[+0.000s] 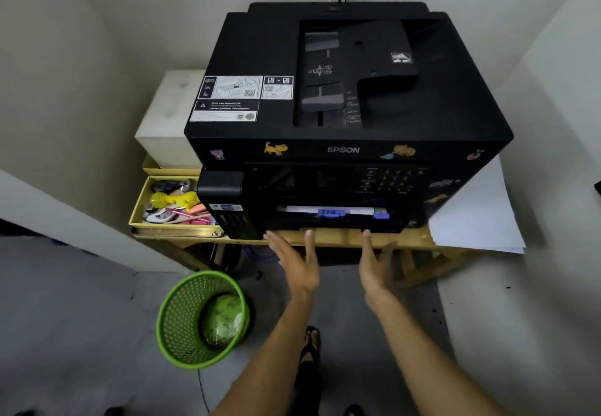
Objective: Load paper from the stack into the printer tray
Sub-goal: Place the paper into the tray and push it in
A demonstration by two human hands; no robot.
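A black Epson printer (pixel 325 90) stands on a low wooden table (pixel 335 238). Its front slot (pixel 331 215) shows a white strip and a blue guide inside. A stack of white paper (pixel 478 217) lies on the table to the right of the printer, partly under it. My left hand (pixel 297 261) and my right hand (pixel 377 266) are both held flat with fingers apart, just below the printer's front bottom edge. Their fingertips reach the table's front edge. Neither hand holds anything.
A yellow tray (pixel 140 210) of small stationery sits left of the printer, with a white box (pixel 169 116) behind it. A green mesh bin (pixel 203 318) stands on the floor at the lower left. Walls close in on both sides. My sandalled foot (pixel 310 347) shows below.
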